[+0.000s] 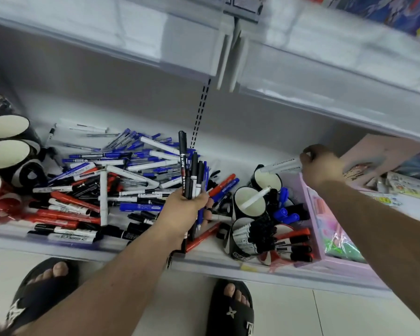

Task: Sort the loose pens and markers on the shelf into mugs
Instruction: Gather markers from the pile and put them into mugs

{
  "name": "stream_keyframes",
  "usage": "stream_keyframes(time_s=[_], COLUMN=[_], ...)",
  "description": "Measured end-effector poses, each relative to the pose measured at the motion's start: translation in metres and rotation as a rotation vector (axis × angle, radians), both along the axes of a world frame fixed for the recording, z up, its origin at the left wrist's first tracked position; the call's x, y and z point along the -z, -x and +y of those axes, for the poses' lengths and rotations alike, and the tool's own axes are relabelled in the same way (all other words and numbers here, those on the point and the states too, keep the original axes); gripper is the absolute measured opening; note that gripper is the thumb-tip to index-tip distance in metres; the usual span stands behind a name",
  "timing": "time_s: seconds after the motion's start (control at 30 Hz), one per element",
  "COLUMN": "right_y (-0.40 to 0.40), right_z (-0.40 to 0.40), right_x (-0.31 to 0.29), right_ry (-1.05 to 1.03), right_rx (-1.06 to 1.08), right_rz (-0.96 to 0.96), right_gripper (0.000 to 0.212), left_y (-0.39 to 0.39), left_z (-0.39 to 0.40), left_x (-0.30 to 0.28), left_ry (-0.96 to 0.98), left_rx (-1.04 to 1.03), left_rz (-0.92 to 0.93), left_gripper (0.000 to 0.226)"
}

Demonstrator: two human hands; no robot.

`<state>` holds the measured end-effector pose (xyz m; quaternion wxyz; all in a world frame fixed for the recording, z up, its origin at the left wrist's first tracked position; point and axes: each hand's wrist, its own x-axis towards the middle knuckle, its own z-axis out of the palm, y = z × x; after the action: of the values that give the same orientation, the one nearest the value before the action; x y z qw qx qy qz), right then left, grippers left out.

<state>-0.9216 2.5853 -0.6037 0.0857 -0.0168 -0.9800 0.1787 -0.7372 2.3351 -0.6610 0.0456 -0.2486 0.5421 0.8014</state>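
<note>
Blue, red and black pens and markers lay heaped across the left of the white shelf, seen from your head camera. Your left hand was curled tight round a bundle of black pens, standing upright above the pile. Your right hand pinched a white marker by one end, its other end over the rear mug. Next mug forward held one white marker leaning on its rim. Nearer you, a mug of black-capped markers and a red mug of red ones. Blue markers stood between. Spare mugs sat far left. A pink box stood just right of the mugs.
</note>
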Motion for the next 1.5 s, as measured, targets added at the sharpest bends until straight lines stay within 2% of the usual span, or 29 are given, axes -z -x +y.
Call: stream_keyframes(time_s=[0.13, 0.23, 0.33, 0.37, 0.43, 0.47, 0.63, 0.73, 0.83, 0.9, 0.97, 1.1, 1.23, 1.33, 1.5], right_y=[0.005, 0.011, 0.02, 0.023, 0.025, 0.027, 0.025, 0.012, 0.004, 0.005, 0.01, 0.022, 0.03, 0.036, 0.035], right_z=[0.003, 0.001, 0.001, 0.0, 0.004, 0.008, 0.026, 0.025, 0.028, 0.029, 0.023, 0.007, 0.001, 0.001, 0.007], right_x=[0.027, 0.036, 0.044, 0.049, 0.057, 0.062, 0.062, 0.048, 0.041, 0.041, 0.043, 0.058, 0.075, 0.077, 0.06], right_ry=[0.075, 0.288, 0.464, 0.602, 0.629, 0.58, 0.347, 0.28, 0.077, 0.073, 0.063, -0.024, -0.078, -0.002, 0.018], right_rx=[0.077, 0.237, 0.283, 0.301, 0.309, 0.301, 0.297, 0.272, 0.229, 0.186, 0.128, -0.026, -0.035, 0.026, -0.037], right_rz=[-0.098, -0.238, -0.401, -0.391, -0.409, -0.413, -0.347, -0.311, -0.285, -0.253, -0.269, -0.433, -0.475, -0.382, -0.212], right_gripper=[0.026, 0.017, 0.021, 0.024, 0.018, 0.01, 0.021, 0.022, 0.016, 0.017, 0.034, 0.057, 0.046, 0.034, 0.037], left_y=[0.005, 0.004, 0.002, 0.002, 0.001, 0.0, -0.003, -0.006, -0.01, -0.01, -0.008, 0.003, 0.01, 0.012, 0.012], left_z=[-0.001, -0.003, -0.005, -0.006, -0.008, -0.008, -0.005, 0.002, 0.007, 0.008, 0.007, 0.007, 0.008, 0.007, 0.005], left_x=[-0.001, -0.001, -0.001, 0.0, 0.003, 0.005, 0.007, 0.004, 0.001, 0.0, 0.002, -0.002, -0.001, 0.002, 0.01], left_ry=[0.01, 0.012, 0.006, 0.01, 0.01, 0.008, -0.053, -0.078, -0.108, -0.12, -0.118, -0.115, -0.101, -0.066, -0.024], left_rx=[0.012, 0.014, 0.019, 0.022, 0.025, 0.024, 0.013, 0.037, 0.056, 0.062, 0.051, 0.041, 0.042, 0.045, 0.011], left_rz=[0.0, -0.002, -0.012, -0.017, -0.029, -0.035, -0.057, -0.061, -0.066, -0.06, -0.062, -0.049, -0.041, -0.047, -0.08], left_gripper=[0.011, 0.012, 0.012, 0.013, 0.014, 0.015, 0.015, 0.016, 0.01, 0.009, 0.011, 0.013, 0.013, 0.012, 0.011])
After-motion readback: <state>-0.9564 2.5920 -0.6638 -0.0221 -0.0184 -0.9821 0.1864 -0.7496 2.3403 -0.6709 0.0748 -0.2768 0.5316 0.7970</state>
